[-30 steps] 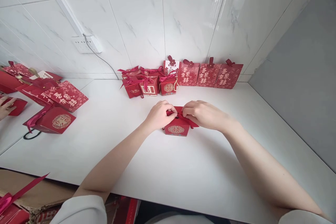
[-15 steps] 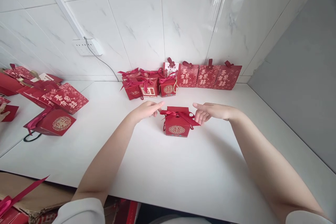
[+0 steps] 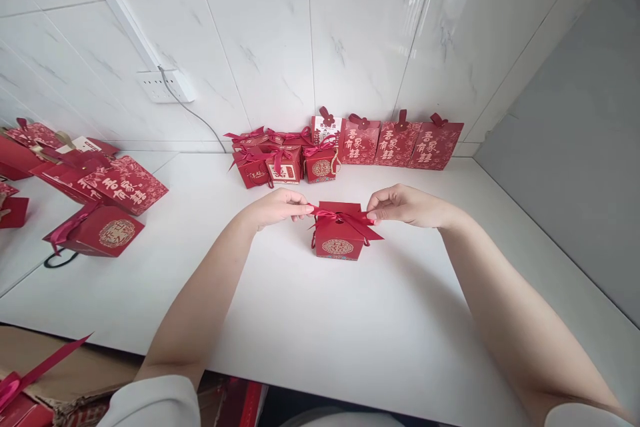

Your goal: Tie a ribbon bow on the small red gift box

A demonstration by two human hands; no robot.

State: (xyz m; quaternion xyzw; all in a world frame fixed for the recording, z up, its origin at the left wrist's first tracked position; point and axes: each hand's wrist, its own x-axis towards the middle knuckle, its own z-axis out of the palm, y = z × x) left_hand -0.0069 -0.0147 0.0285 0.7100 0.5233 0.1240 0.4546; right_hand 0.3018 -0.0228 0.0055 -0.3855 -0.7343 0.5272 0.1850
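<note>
Head view: left hand [image 3: 277,207] and right hand [image 3: 407,205] fingers pinch ribbon [image 3: 343,218] ends at nine and three o'clock atop red box [image 3: 339,240].

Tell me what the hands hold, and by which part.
The ribbon on the red box: left hand pinches its left loop, right hand its right loop.

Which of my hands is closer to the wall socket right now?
Left. The left hand pinches the bow on the red box, on the same side as the wall socket, which sits up the tiled wall. The right hand pinches the bow's opposite loop, farther away.
</note>
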